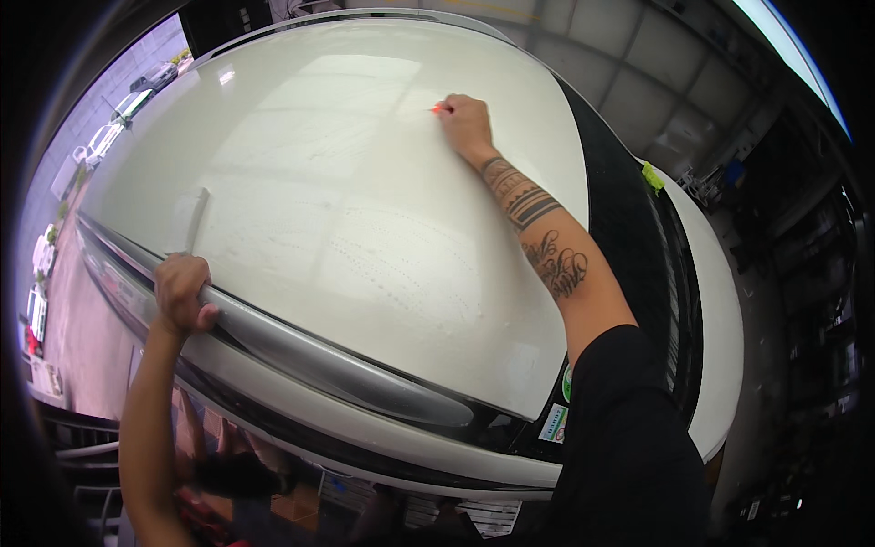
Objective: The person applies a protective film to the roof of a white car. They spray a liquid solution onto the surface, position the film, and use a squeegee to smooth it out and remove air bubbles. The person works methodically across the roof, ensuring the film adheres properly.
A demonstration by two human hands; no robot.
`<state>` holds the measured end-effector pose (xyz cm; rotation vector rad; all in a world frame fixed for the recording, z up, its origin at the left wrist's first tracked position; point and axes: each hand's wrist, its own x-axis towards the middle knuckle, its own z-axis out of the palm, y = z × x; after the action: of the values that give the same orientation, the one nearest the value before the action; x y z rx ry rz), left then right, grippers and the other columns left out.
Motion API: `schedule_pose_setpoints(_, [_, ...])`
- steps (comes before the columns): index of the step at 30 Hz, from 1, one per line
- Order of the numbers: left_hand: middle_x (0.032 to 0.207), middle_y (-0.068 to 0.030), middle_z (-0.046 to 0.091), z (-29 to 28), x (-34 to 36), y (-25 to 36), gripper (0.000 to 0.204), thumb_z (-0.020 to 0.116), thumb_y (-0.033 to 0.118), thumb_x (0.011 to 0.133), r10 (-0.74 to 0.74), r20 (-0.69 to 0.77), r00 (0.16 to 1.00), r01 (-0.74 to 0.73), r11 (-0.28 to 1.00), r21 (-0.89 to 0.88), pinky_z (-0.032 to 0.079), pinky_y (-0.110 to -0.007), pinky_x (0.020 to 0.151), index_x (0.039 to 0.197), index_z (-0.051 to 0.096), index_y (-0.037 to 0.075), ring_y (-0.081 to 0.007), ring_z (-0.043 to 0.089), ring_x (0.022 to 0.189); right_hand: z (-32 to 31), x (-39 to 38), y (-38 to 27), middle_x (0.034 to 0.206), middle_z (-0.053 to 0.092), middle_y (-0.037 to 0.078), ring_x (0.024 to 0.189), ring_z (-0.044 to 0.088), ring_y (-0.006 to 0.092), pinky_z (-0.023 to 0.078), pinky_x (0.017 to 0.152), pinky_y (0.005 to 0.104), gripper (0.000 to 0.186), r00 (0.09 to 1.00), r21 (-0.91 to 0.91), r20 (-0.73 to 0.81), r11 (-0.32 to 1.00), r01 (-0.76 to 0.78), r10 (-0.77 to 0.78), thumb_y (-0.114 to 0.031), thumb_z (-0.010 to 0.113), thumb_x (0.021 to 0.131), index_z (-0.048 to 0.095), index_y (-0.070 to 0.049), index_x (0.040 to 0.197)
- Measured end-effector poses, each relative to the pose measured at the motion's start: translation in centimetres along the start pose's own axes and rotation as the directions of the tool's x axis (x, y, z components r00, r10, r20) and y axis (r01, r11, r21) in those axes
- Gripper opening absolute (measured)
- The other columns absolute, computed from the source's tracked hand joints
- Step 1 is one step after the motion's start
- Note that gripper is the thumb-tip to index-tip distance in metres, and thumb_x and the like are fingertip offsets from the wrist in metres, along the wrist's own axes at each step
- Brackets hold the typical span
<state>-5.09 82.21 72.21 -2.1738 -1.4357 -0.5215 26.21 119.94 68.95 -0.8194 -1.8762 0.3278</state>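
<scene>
The white roof [392, 182] of a car spreads out before me, with wet streaks and droplets on its surface. My left hand [182, 294] is closed around the silver roof rail [319, 346] along the near side. Far across the roof, right of its middle, my right hand [468, 126] is closed at the surface. A small bright red-orange piece [437, 108] pokes out from its fingertips; the rest of it is hidden in the fingers, so its kind does not show.
A dark windshield [629, 201] and the white hood [720, 310] lie to the right. A yellow-green cloth [653, 177] rests by the windshield's far edge. Stickers [553, 422] mark its near corner. Another roof rail [365, 13] runs along the far side. Parked vehicles [98, 144] stand outside at left.
</scene>
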Motion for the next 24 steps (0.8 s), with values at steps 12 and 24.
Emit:
schedule_pose_setpoints(12, [0.056,-0.0123,0.038,0.0,0.0,0.1,0.068,0.033,0.069,0.086,-0.035,0.045,0.998,0.034,0.999,0.027,0.032,-0.04,0.051,0.062,0.039,0.006,-0.0329,0.044,0.049,3.0,-4.9,-9.7,0.081,0.064,0.018,0.073,0.061,0.0339,0.049,0.072,0.0357,0.009,0.939,0.258,0.228,0.946,0.198,-0.259,-0.006,0.063,0.08,0.066,0.002,0.084])
schedule_pose_setpoints(24, [0.057,-0.0118,0.039,0.1,-0.4,0.1,0.065,0.035,0.067,0.086,-0.041,0.048,0.998,0.041,0.999,0.016,0.032,-0.04,0.052,0.062,0.04,0.007,-0.0321,0.045,0.05,-1.4,-3.9,-2.8,0.085,0.068,0.015,0.073,0.064,0.0229,0.049,0.071,0.0298,0.012,0.976,0.216,0.176,0.973,0.088,-0.127,-0.01,0.066,0.083,0.066,0.003,0.084])
